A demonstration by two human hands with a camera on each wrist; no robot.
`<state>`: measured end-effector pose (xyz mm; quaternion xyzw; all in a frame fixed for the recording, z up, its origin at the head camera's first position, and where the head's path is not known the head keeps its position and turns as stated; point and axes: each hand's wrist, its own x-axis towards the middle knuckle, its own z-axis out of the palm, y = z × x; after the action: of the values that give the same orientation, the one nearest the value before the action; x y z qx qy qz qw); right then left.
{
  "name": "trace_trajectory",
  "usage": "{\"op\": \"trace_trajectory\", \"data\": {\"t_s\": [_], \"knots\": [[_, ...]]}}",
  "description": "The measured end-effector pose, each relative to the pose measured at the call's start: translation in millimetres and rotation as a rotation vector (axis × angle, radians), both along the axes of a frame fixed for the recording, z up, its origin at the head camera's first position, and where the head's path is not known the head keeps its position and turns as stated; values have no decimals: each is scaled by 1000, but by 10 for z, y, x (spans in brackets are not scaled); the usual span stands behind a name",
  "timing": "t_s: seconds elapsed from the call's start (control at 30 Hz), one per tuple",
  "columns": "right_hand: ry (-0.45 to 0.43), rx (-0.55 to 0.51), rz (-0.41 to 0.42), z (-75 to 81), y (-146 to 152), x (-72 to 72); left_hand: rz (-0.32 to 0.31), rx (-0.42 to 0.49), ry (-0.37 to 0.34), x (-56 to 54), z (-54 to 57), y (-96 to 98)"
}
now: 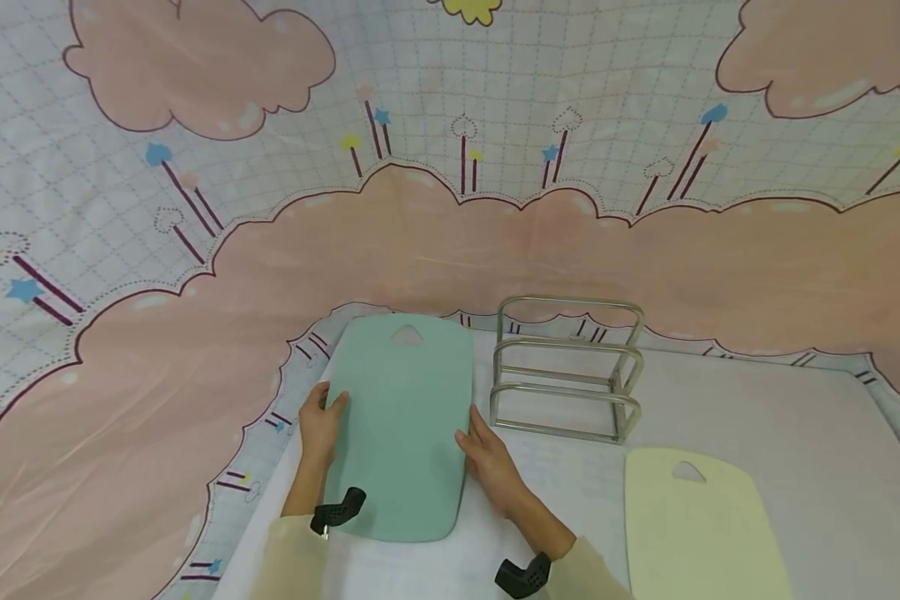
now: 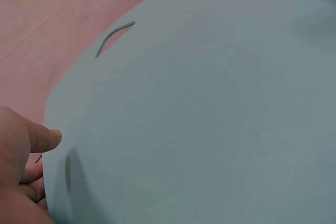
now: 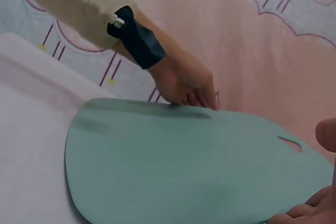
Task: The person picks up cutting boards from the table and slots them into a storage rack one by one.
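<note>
A mint-green cutting board with a small triangular hole near its top stands between both hands, tilted up over the white table. My left hand holds its left edge, and in the left wrist view the thumb lies over the face while the other fingers go behind. At the right edge, my right hand grips with the thumb on the front side. The right wrist view shows the right hand's fingers along the near edge and the left hand at the far edge of the board.
A metal wire rack with several upright loops stands right of the green board. A pale yellow cutting board lies flat at the front right of the white table. Behind hangs a cloud-patterned cloth.
</note>
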<state>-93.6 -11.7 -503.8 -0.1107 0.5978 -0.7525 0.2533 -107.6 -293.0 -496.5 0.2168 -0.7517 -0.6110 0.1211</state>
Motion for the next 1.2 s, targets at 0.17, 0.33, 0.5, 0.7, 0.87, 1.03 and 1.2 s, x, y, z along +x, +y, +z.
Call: {"op": "trace_trajectory", "data": {"t_s": [0.17, 0.33, 0.5, 0.7, 0.87, 1.03, 1.2], "knots": [[32, 15, 7, 74, 21, -24, -31, -47, -8, 9, 86, 21], [67, 25, 2, 132, 50, -70, -58, -101, 2, 23, 168, 26], [93, 25, 3, 217, 70, -104, -83, -132, 14, 24, 282, 63], [100, 8, 9, 298, 79, -112, -82, -153, 25, 50, 406, 86], [97, -6, 8, 318, 85, -119, -84, -155, 50, 55, 446, 80], [144, 14, 2, 361, 101, -138, -81, -168, 93, 51, 504, 100], [208, 38, -1, 434, 120, -158, -75, -178, 151, 58, 576, 123]]}}
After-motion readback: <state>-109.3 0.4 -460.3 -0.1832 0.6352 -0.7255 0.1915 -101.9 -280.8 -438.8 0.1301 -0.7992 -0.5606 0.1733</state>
